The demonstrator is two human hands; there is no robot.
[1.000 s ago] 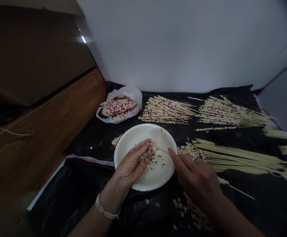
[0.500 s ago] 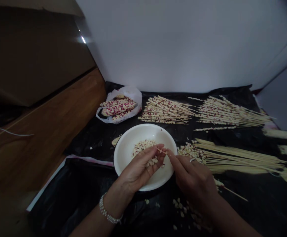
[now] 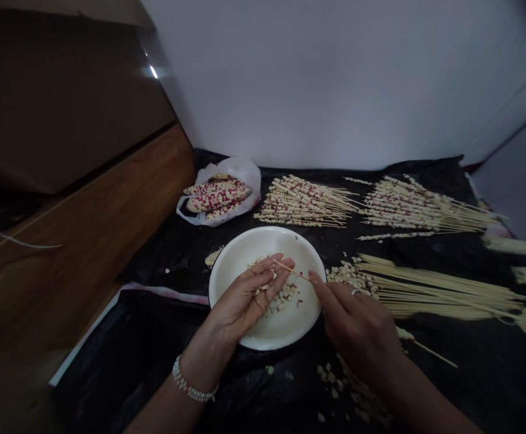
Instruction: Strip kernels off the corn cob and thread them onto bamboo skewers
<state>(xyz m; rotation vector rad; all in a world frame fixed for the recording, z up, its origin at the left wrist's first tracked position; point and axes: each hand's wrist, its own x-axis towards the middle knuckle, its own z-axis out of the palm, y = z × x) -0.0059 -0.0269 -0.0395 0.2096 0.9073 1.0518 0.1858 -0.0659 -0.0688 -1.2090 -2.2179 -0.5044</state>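
Observation:
A white bowl [image 3: 231, 256] holds loose pale and dark red corn kernels [image 3: 285, 298]. Over it my left hand [image 3: 247, 298] is palm up, with a few kernels lying in its partly curled fingers. My right hand [image 3: 358, 322], wearing a ring, pinches a thin wooden skewer [image 3: 295, 272] at the bowl's right side. The skewer's tip reaches the left fingertips, and a small reddish bit shows on it near the right fingers.
Corn cobs [image 3: 218, 199] lie in a plastic bag [image 3: 249, 172] behind the bowl. Two piles of kernel-threaded skewers [image 3: 303, 202] are at the back. Bare skewers [image 3: 435, 289] and a kernel heap [image 3: 351, 274] lie right, on black plastic sheeting [image 3: 163, 349].
My left hand has shifted slightly left and its fingers have opened more. A longer stretch of the skewer now shows between the two hands.

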